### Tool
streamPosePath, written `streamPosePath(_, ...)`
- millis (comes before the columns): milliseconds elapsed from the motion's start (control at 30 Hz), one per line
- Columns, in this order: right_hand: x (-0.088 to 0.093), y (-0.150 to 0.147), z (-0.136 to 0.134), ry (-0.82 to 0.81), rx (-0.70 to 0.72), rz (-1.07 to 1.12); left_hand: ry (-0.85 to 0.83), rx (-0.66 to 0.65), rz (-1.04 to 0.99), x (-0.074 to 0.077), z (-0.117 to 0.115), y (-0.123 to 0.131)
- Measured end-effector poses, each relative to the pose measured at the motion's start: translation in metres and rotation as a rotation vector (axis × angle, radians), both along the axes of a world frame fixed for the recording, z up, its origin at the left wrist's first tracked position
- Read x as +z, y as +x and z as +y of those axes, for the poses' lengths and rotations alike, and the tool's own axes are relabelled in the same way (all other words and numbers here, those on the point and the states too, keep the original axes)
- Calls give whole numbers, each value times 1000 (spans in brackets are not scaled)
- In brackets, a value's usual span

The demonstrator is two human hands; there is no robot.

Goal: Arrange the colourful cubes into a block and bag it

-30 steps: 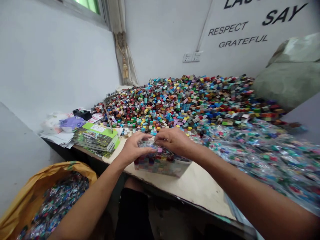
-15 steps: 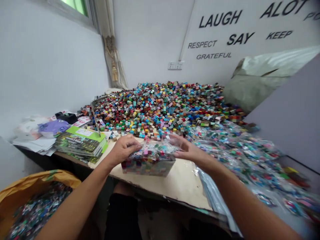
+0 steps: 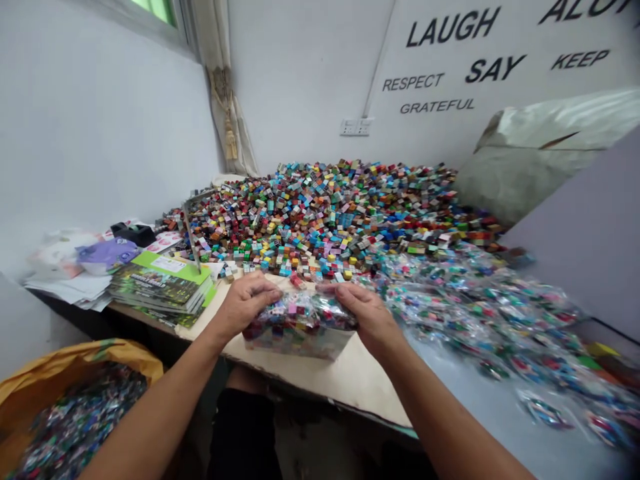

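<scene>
A clear box [image 3: 305,345] filled with small coloured blocks stands on the pale board in front of me. Across its top lies a clear plastic bag [image 3: 295,307] of small coloured pieces. My left hand [image 3: 249,303] curls its fingers and thumb over the bag's left end. At the other end, my right hand [image 3: 369,317] is closed on the bag, thumb on top and index finger stretched along the far side. The undersides of both hands and the far face of the box are hidden.
A large heap of coloured blocks [image 3: 320,213] fills the back of the table. Filled plastic bags [image 3: 465,313] spread over the right side. Green booklets [image 3: 165,283] are stacked at left, beside a purple packet [image 3: 109,255]. Below stands a yellow sack [image 3: 140,357] holding filled packets.
My right hand has closed from loosely spread fingers onto the bag's right end. The bag looks flatter on the box. My left hand has stayed nearly in place, and the view has shifted slightly.
</scene>
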State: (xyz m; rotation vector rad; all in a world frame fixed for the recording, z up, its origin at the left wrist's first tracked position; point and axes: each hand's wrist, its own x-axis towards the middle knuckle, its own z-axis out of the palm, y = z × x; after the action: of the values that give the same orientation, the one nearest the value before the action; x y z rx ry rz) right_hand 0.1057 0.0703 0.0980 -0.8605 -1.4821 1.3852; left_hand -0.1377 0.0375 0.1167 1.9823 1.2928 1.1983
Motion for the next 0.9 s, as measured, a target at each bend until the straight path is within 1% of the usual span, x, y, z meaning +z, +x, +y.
streamPosePath(67,6,3,1,-25,57,-29,-5,-18,9,1,-1,0)
streamPosePath(200,27,9,6,-45,291,-291,-5,-50,17,4,-3,0)
streamPosePath(267,31,8,7,-7,321,-359,-6,-40,14,3,-3,1)
streamPosePath(367,21,2,5,78,256,-311,-12,-31,-9,1,-3,1)
streamPosePath(467,7,-2,2,179,132,-258,-41,-20,-58,1,-1,2)
streamPosePath(533,1,-4,0,241,58,-258,-57,-17,-68,2,0,2)
streamPosePath(633,0,-7,-1,295,9,-283,-42,-29,-48,8,0,2)
streamPosePath(700,1,-9,-2,360,-32,-302,-54,-33,-54,12,-1,3)
streamPosePath(800,1,-12,-5,479,-117,-313,-145,-26,-120,15,-4,6)
streamPosePath(900,0,-15,-8,535,-169,-321,-189,0,-206,13,-4,11)
